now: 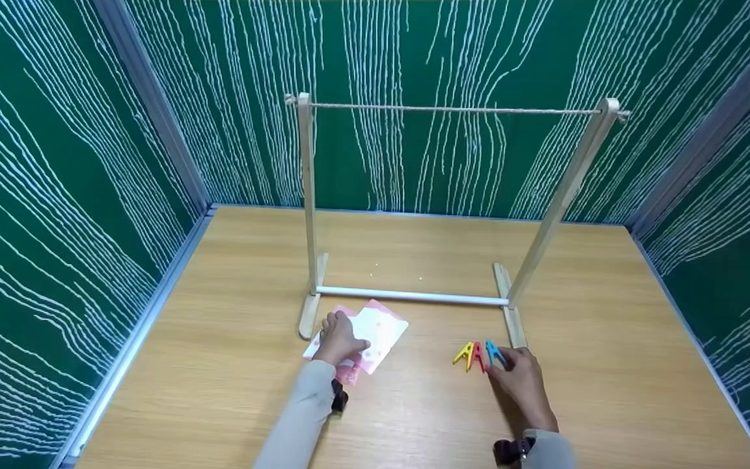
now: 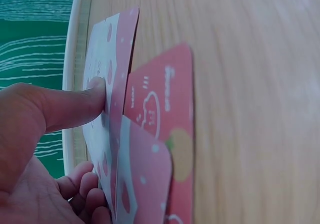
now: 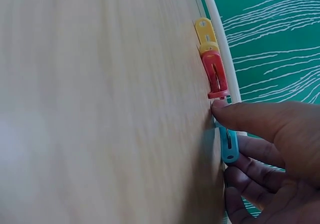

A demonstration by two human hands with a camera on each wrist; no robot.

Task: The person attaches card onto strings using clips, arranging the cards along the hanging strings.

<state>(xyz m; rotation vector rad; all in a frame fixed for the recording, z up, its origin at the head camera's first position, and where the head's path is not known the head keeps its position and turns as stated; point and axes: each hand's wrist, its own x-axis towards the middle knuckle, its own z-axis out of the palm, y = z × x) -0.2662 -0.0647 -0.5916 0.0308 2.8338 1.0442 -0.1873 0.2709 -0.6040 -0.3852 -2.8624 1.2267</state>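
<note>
Several paper cards lie overlapping on the table under my left hand [image 1: 340, 340]. A white card with pink edges [image 1: 385, 329] is on top; in the left wrist view my thumb presses its face and my fingers curl at its side. A red-pink card [image 2: 175, 103] with a bear drawing sticks out beneath. Farther right, three plastic clothespins stand in a row: yellow [image 3: 205, 31], red [image 3: 216, 73] and blue [image 3: 229, 146]. My right hand [image 1: 523, 383] pinches the blue one at the row's right end, thumb tip right by the red one.
Behind the cards stands a wooden frame with two posts [image 1: 308, 195], a string [image 1: 453, 108] tied across their tops and a white bar [image 1: 414, 296] low between the feet. Green walls [image 1: 375, 163] with white wavy lines enclose the table [image 1: 232, 293] on three sides.
</note>
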